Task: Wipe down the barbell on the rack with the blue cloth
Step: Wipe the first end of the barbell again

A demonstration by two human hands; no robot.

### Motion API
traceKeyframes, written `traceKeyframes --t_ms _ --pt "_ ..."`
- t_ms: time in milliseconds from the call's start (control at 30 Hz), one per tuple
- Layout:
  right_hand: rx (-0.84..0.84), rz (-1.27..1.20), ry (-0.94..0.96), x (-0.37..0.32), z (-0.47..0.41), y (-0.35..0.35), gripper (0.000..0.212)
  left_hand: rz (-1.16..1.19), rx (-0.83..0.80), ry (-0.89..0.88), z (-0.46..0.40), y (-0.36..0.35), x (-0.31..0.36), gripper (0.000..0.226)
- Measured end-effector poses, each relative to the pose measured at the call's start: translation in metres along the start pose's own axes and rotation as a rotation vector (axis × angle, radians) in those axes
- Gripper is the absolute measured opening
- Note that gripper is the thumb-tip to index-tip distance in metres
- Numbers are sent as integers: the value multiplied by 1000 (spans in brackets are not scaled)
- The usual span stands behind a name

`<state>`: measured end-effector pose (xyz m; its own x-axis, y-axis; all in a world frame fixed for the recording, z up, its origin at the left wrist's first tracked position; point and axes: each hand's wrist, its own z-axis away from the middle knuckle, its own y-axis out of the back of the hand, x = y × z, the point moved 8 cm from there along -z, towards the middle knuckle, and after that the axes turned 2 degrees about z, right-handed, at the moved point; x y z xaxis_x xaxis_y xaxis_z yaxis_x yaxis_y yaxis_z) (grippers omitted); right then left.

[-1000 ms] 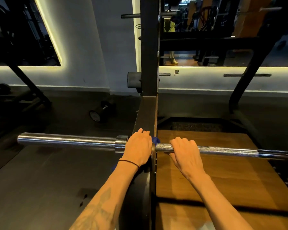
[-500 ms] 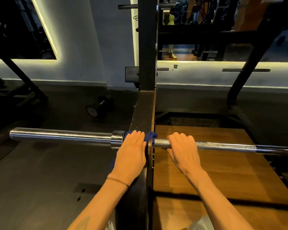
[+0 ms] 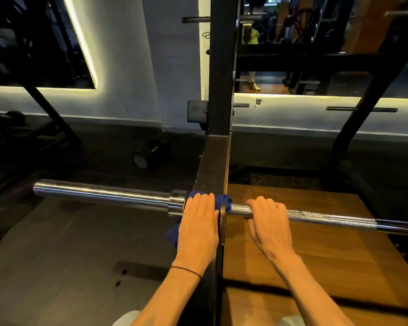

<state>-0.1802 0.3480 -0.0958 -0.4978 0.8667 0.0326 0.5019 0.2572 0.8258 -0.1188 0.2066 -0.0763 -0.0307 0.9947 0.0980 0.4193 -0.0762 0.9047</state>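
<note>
since the earlier frames more of the blue cloth [image 3: 223,200] shows past the fingertips, and the left hand [image 3: 198,223] now lies flatter on it, fingers straight and together, pressing the cloth onto the barbell [image 3: 99,192] just inside the collar [image 3: 176,203], beside the black rack upright [image 3: 219,90]. a corner of the cloth hangs below the bar at the outer edge of that hand. the right hand [image 3: 269,224] holds the same place as before, its fingers curled over the knurled shaft just right of the upright, gripping the bar. the barbell lies level across the rack, its smooth sleeve reaching out to the left over the dark rubber floor [image 3: 57,255], its shaft running right above the wooden platform [image 3: 316,267]. a dumbbell [image 3: 149,155] lies on the floor near the wall, well behind the sleeve.
</note>
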Motion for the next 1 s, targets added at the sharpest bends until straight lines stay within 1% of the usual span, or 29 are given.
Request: traceKeyframes --t_ms 67,100,167,233,267,300,333,433,467,533,600,667,700,733,800,867,933,1000 --pt "32 -46 -3 1 1 3 30 -2 68 -17 18 -5 -4 49" --pt "35 -67 -7 0 2 4 30 -17 52 -13 22 -6 -6 53" --pt "33 -103 -11 -1 3 5 28 -51 27 -19 19 -9 -7 53" --pt "29 -146 -8 -1 3 6 28 -38 -11 -47 6 1 -2 42" --pt "25 -157 -5 -1 3 6 29 -14 -51 -59 -2 9 2 32" --pt "20 -157 -2 0 4 6 29 -2 -136 -58 -11 11 3 23" --pt "15 -154 -2 1 5 5 30 -27 -196 -71 -21 10 2 19" --pt "1 -157 -17 4 6 1 30 -119 -402 -99 -46 -3 -4 21" --pt "-2 -156 -21 5 5 1 30 -105 -466 -98 -52 -9 -5 22" --pt "-11 -163 -12 4 4 1 29 -68 -545 -81 -59 -17 -9 23" --pt "-9 -173 -12 5 5 2 26 -78 -525 -76 -60 -19 -8 22" --pt "-9 -173 -12 6 6 1 26 -138 -380 -103 -50 -13 -3 20" --pt "-11 -165 -11 7 6 0 26 -116 -280 -105 -39 -9 -2 21" --pt "-14 -152 -12 7 6 0 27 -56 -193 -99 -27 -6 -1 24" --pt "-24 -132 -11 8 5 -2 28 68 -75 -57 -6 -4 -5 42" --pt "-26 -123 -7 6 5 -1 29 -5 -153 -61 9 -10 -6 57" --pt "-34 -124 -10 6 5 0 29 -83 -227 -74 19 -17 -5 59" --pt "-39 -157 -22 6 4 0 29 -10 -188 -40 22 -4 -6 57"
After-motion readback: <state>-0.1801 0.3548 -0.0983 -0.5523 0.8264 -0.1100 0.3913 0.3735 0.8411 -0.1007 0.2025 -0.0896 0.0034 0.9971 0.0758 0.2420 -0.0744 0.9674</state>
